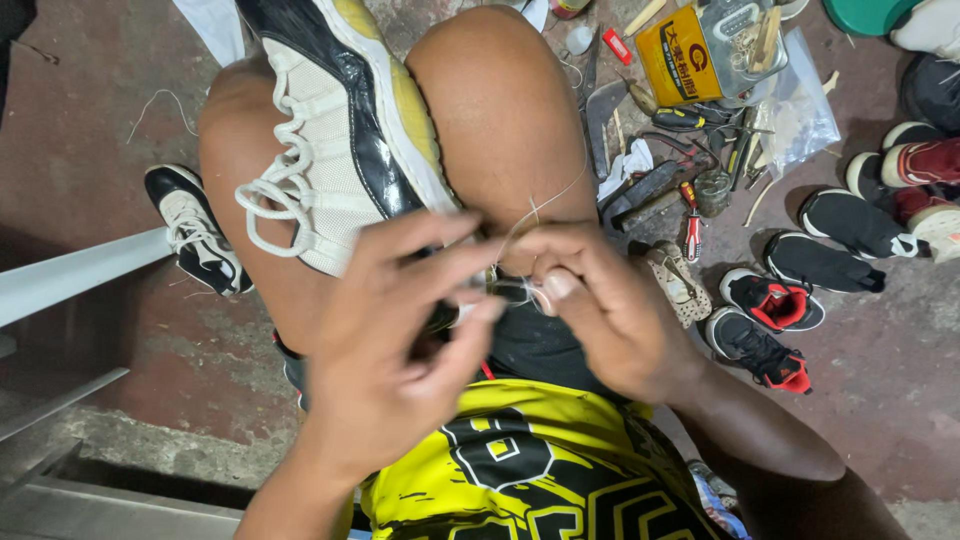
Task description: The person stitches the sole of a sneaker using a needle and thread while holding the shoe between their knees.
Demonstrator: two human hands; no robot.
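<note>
A white and black sneaker (340, 130) with a yellowed sole and white laces is clamped between my bare knees, toe pointing away. My left hand (395, 345) rests against the heel end of the sneaker, fingers spread over it. My right hand (590, 300) pinches a thin pale thread (545, 205) between thumb and fingers just beside the left fingertips. The thread runs up across my right knee. The heel of the sneaker is hidden behind both hands.
On the red-brown floor to the right lie several tools (670, 180), a yellow tin (680, 55), a clear plastic bag (800, 110) and several shoes (770, 300). Another black and white sneaker (195, 230) lies at the left by a pale bench edge (80, 275).
</note>
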